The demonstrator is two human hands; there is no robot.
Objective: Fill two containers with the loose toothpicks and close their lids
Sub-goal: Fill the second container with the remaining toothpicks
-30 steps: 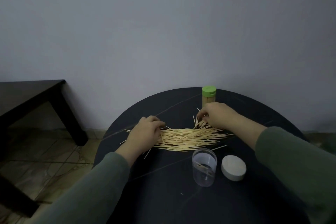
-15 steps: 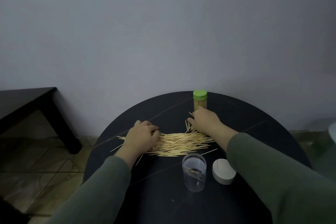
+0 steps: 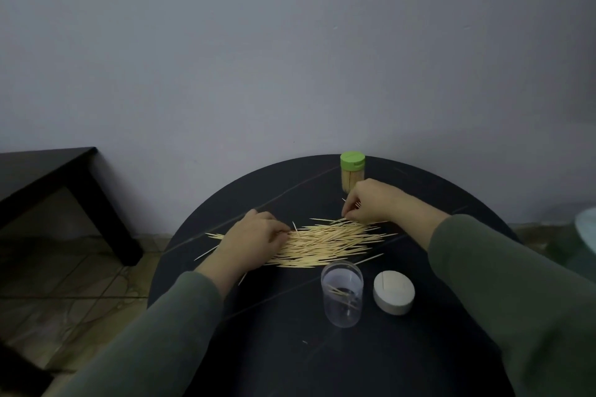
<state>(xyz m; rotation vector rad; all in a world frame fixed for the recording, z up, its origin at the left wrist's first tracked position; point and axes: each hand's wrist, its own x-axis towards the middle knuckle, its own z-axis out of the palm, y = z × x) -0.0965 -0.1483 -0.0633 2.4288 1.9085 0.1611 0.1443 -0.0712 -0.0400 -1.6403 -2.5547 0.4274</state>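
Gathering the heap of loose pale wooden toothpicks [image 3: 322,243] at the round black tabletop's [image 3: 290,364] centre, my left hand [image 3: 254,240] presses curled fingers onto it, my right hand [image 3: 371,201] pinches a few, next carrying them to the open clear plastic container [image 3: 342,296] toward the near edge.

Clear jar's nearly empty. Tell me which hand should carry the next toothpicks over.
Right, probably. The right hand already pinches toothpicks at the pile's far edge; the clear jar stands on its side.

Toothpick-strewn round black table [image 3: 258,348]
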